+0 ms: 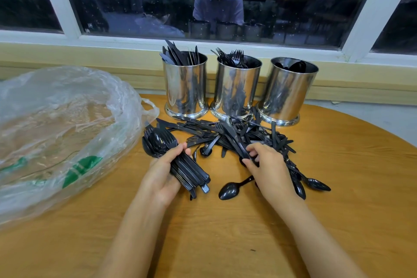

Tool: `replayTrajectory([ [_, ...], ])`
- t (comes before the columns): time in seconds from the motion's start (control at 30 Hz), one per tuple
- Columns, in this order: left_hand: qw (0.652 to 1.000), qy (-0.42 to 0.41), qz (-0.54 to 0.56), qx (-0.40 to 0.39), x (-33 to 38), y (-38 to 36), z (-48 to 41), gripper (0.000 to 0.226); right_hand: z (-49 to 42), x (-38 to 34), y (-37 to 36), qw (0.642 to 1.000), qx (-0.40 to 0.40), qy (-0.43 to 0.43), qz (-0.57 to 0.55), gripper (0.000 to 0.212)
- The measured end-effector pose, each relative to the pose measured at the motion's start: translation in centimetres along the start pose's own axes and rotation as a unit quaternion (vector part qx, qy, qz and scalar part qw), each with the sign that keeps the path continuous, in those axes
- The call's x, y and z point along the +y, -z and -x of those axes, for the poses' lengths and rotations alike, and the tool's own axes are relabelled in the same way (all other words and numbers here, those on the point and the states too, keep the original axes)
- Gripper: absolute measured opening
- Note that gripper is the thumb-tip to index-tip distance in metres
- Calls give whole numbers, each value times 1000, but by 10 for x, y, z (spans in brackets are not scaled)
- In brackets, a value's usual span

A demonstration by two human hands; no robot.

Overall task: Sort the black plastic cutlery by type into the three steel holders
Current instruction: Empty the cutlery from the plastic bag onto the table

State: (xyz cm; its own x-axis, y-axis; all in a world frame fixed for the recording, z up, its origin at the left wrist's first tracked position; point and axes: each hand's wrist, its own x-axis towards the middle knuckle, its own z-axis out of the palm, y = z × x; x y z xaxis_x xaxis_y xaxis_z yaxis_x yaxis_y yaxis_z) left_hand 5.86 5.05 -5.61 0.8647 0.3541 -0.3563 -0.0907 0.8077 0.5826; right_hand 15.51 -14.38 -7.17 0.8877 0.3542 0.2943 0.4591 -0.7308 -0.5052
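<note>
Three steel holders stand in a row by the window: the left holder [185,88] has knives in it, the middle holder [235,88] forks, the right holder [287,92] spoons. A loose pile of black cutlery [228,133] lies in front of them. My left hand [162,174] grips a bundle of black spoons and forks [180,162], heads pointing away from me. My right hand [267,167] pinches a black knife [234,140] at the near edge of the pile. A single spoon [230,190] lies just under that hand.
A large crumpled clear plastic bag [61,133] with green print covers the left side of the round wooden table [225,244]. A window sill and dark glass run behind the holders. More spoons [313,185] lie at the pile's right.
</note>
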Motion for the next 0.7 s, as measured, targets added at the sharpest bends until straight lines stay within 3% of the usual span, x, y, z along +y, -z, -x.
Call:
replayTrajectory([
  [0.13, 1000, 3, -3, 1, -1, -1, 1, 14, -3, -3, 0, 1000, -8, -13, 15, 35],
  [0.4, 1000, 15, -12, -7, -3, -3, 1, 22, -3, 3, 5, 999, 43, -30, -14, 11],
  [0.53, 999, 11, -35, -17, -4, -7, 5, 24, 2, -8, 10, 977, 62, -62, -193, 10],
  [0.63, 999, 5, -38, -13, -6, -9, 5, 20, 9, -27, 12, 935, 4, -73, -348, 10],
  [0.7, 1000, 1, -29, 2, -7, -8, 3, 14, 14, -38, 9, 920, -39, -69, -384, 11],
])
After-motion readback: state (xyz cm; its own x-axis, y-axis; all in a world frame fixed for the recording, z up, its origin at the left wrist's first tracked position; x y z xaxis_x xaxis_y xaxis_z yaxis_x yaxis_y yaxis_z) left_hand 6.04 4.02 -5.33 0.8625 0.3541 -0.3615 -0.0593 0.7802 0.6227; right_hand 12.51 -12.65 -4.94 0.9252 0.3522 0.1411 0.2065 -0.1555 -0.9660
